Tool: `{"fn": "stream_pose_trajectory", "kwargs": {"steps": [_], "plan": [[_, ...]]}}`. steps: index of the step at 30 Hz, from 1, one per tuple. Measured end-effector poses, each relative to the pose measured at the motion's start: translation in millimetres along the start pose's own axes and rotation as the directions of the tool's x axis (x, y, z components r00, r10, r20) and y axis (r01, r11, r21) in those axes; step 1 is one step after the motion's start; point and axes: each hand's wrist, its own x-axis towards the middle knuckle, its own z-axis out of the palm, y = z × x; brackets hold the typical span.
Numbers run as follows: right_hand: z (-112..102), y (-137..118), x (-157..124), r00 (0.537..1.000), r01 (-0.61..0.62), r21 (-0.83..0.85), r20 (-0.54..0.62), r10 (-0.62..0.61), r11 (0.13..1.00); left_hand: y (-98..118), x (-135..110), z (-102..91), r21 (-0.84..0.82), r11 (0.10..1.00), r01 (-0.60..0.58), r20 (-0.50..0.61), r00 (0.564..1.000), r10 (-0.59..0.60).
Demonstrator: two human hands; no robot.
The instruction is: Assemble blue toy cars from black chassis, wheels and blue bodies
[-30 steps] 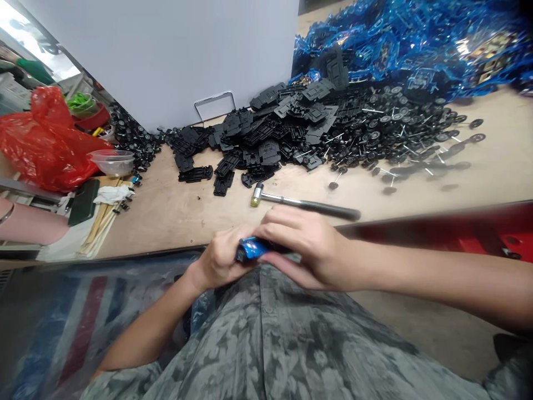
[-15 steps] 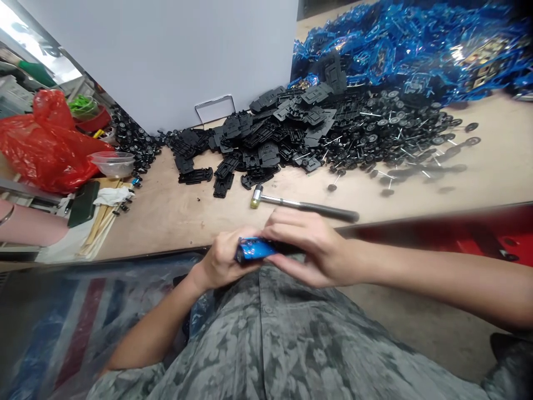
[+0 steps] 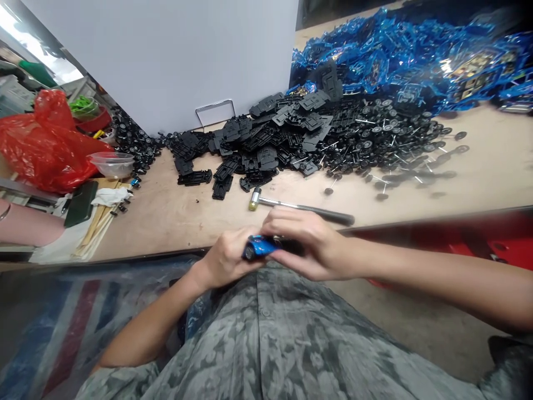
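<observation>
A blue toy car [image 3: 262, 248] is held between both hands in front of my shirt, at the table's near edge. One black wheel shows at its left end. My left hand [image 3: 229, 256] is closed around that end. With thumb below and fingers above, my right hand [image 3: 310, 241] grips the other end and covers much of it. Just beyond the hands lies a hammer [image 3: 300, 207] with a yellow tip and a dark handle.
Black car bases [image 3: 266, 133] lie heaped mid-table, with wheels on axles [image 3: 370, 139] to their right. Blue car bodies [image 3: 387, 55] pile up at back right. A red plastic bag [image 3: 45, 144], a clear tub [image 3: 112, 164] and wooden sticks [image 3: 100, 222] are at left.
The toy car has turned in my hands, so its wheel and side show more now. Both hands stay closed on it. The view has shifted slightly.
</observation>
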Motion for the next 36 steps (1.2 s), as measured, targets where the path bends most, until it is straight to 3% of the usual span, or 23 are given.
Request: {"fn": "stream_pose_trajectory", "kwargs": {"steps": [8,12,15,18,20,22,24,28,33,36], "plan": [[1,1,0,0.999,-0.047,0.005,-0.014,0.047,0.999,-2,4,-0.4,-0.026,0.999,0.034,0.029,0.999,-0.033],[2,9,0,0.980,-0.154,0.092,-0.110,0.164,0.984,-1,18,-22.6,-0.047,0.983,0.178,0.122,0.978,-0.171],[11,17,-8,0.917,-0.260,0.218,-0.249,0.311,0.941,2,23,-45.3,-0.109,0.964,0.243,0.193,0.956,-0.220],[24,25,-21,0.832,-0.291,0.335,-0.374,0.410,0.896,3,17,-53.1,-0.165,0.952,0.259,0.031,0.966,-0.257],[31,31,-28,0.814,-0.268,0.343,-0.419,0.402,0.900,1,11,-48.3,-0.164,0.957,0.241,-0.101,0.961,-0.259],[33,37,-31,0.823,-0.273,0.257,-0.436,0.364,0.927,-5,5,-39.3,-0.127,0.971,0.204,-0.174,0.959,-0.224],[33,43,-31,0.870,-0.264,0.089,-0.407,0.277,0.961,-14,-2,-29.2,-0.088,0.978,0.189,-0.212,0.956,-0.204],[36,57,-26,0.983,-0.085,-0.180,-0.174,0.053,0.980,-35,-15,-9.5,-0.037,0.983,0.179,-0.243,0.953,-0.182],[48,72,-26,0.992,-0.072,-0.217,-0.113,0.048,0.973,-48,-27,8.6,-0.072,0.976,0.205,-0.294,0.931,-0.217],[51,75,-28,0.992,-0.100,-0.208,-0.098,0.081,0.973,-51,-29,14.2,-0.126,0.981,0.145,-0.336,0.924,-0.180]]}}
